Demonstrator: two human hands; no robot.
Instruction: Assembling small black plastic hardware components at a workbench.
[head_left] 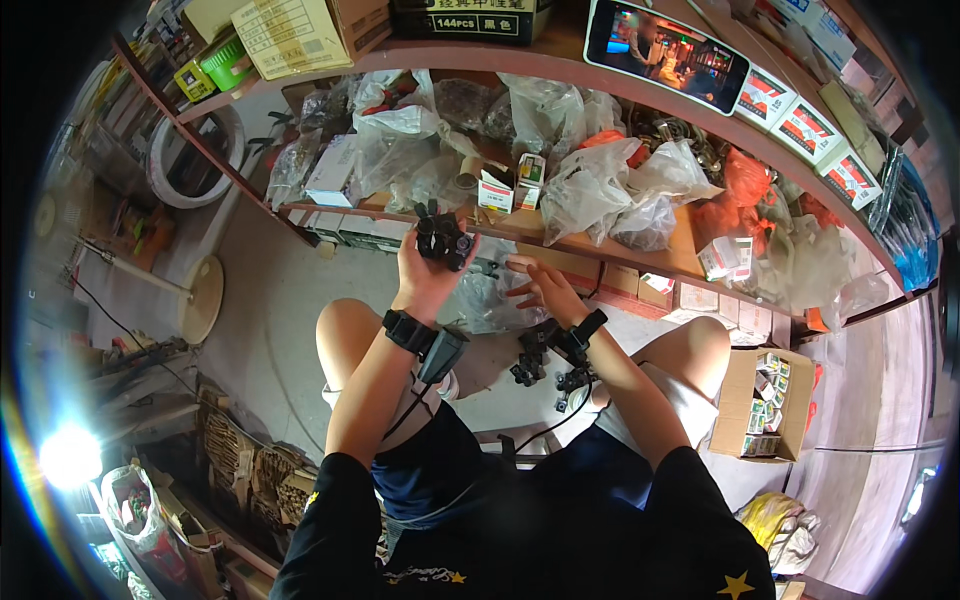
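The left hand (pixel 428 268) is clamped round a black cluster of small fittings (pixel 443 240), held up before the shelf (pixel 560 235). It looks hard, knobbly and light; best gripped round the body. The right hand (pixel 545 290) hovers open above a clear plastic bag (pixel 485 300)

Your view: even daylight, flare from the lamp (pixel 68 455) lower left, strong fisheye bending, black vignetted rim.

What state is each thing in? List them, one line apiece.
Left hand: raised, gripping a black part.
Black part: held up before the shelf.
Right hand: open, fingers spread, holding nothing.
Clear plastic bag: crumpled, below the hands.
Phone: screen lit.
Cardboard box: open, holding small packs.
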